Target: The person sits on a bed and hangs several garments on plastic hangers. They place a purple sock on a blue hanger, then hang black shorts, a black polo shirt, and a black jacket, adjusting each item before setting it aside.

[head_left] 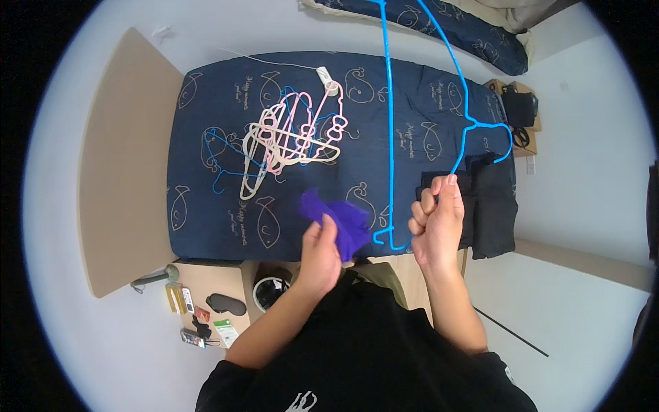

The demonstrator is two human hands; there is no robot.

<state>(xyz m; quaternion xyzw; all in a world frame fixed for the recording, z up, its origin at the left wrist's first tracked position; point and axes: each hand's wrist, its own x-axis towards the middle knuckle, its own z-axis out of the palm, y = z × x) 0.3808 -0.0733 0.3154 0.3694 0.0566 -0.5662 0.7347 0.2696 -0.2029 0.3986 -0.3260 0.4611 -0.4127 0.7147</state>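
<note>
Between the thumb and fingers of my left hand [321, 262] is a small purple cloth [352, 230], crumpled and slightly blurred; its exact kind cannot be made out. My right hand [438, 226] is closed round one sloping arm of a blue clothes hanger [390, 137]. The hanger is raised above the bed, turned sideways, with its hook pointing right and its far end running out at the top edge. The cloth and the hanger are apart. Beyond my left hand lies a tangled heap of white hangers [322, 152], pink hangers [307, 103] and blue hangers [237, 148].
The bed has a dark blue patterned sheet [371, 168]. Folded black clothes [493, 213] lie at its right edge. A white device [328, 81] with a cord sits behind the heap. Lower left, a small table [230, 275] holds a dark case [226, 304] beside a bin [270, 294].
</note>
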